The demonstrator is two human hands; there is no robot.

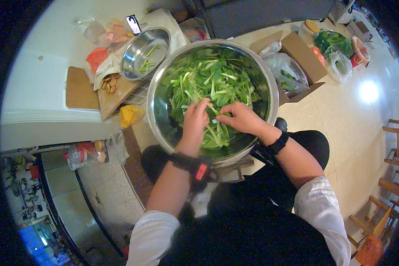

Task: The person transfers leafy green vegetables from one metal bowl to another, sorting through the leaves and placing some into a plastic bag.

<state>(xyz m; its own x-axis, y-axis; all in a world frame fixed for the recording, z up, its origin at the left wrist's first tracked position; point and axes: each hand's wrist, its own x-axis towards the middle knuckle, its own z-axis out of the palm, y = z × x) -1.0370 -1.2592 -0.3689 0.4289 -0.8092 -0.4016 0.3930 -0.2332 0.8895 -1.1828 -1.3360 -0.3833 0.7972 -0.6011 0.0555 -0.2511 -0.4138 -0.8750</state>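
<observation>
A large stainless steel basin (273, 89) stands before me, holding a heap of leafy green vegetables (216, 78) with pale stalks. Over the near half of this heap, my left hand (196, 119) grips a green stalk (213, 109) near its thumb and forefinger. My right hand (241, 118) pinches the other end of that stalk, its fingers bent inward. The two hands are close together but apart. Some fingertips and the lower leaves are hidden.
At the back left, a smaller steel bowl (128, 63) holds a few green pieces. Nearby are a lit phone (133, 25), a wooden board (81, 88) and a yellow cloth (128, 115). An open cardboard box (299, 55) with bagged greens stands right of the basin. Wooden stools (382, 202) line the right.
</observation>
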